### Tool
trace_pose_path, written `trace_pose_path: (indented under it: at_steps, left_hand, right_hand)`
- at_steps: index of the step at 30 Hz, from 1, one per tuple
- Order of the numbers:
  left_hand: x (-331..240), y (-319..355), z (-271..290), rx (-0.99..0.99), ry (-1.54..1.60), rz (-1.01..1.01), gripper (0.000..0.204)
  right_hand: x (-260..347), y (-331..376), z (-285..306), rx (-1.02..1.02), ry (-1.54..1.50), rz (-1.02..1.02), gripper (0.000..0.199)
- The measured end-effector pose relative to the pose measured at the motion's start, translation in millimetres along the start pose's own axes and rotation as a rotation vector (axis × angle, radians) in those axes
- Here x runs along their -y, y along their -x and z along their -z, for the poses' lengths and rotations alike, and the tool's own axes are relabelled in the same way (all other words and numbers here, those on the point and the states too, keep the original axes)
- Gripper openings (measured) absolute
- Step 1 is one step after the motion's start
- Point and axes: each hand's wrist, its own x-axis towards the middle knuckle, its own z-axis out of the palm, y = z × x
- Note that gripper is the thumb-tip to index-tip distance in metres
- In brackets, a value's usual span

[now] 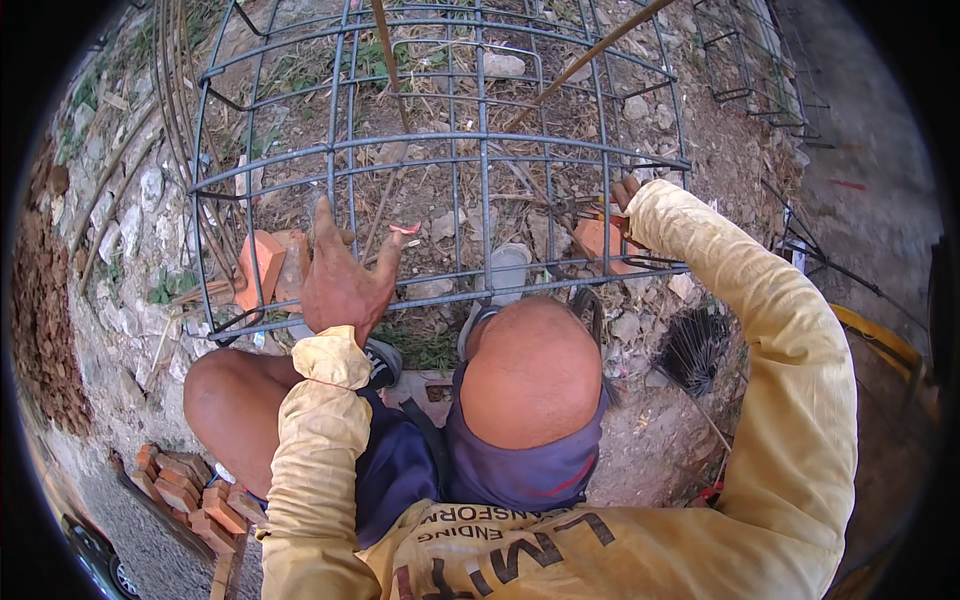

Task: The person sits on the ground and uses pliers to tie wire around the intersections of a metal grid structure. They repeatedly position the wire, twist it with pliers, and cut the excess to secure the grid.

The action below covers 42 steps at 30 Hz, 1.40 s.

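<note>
A steel rebar cage (pixel 483 139) of crossed blue-grey bars spans the ground in front of my knees. My left hand (pixel 345 275) is at its near left part, thumb and forefinger spread wide, the other fingers partly hidden. Just beyond the thumb tip shows a small red scrap (pixel 405 229). My right hand (pixel 625 208) is at the cage's near right corner, fingers curled round something thin that I cannot make out. The sleeve covers much of that hand. Orange bricks (pixel 261 268) sit under the cage's left end, and another brick (pixel 600 240) lies below my right hand.
A bundle of thin black wires (pixel 692 352) lies right of my knee. Broken bricks (pixel 190 490) are piled at lower left. Long rods (pixel 172 110) run along the left, and two brown rods (pixel 590 60) slant through the cage. Another cage (pixel 745 70) stands at far right.
</note>
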Motion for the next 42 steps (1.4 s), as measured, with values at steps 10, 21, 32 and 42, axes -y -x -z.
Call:
trace_pose_path:
  at_steps: [10, 21, 32, 42]
  left_hand:
    - [7, -1, -6, -0.076, -0.007, -0.048, 0.093]
    - [4, -1, -6, -0.038, -0.003, -0.021, 0.093]
    - [-2, -2, 2, 0.066, 0.012, 0.032, 0.098]
    - [4, 0, -7, -0.032, -0.008, -0.020, 0.094]
  right_hand:
    - [-26, -22, 38, 0.503, -1.077, -0.405, 0.052]
    - [-28, -49, 25, 0.821, -0.835, -0.439, 0.038]
    - [-23, -3, -8, -0.370, 0.158, 0.140, 0.066]
    - [-20, -26, 15, 0.324, -0.149, -0.099, 0.065]
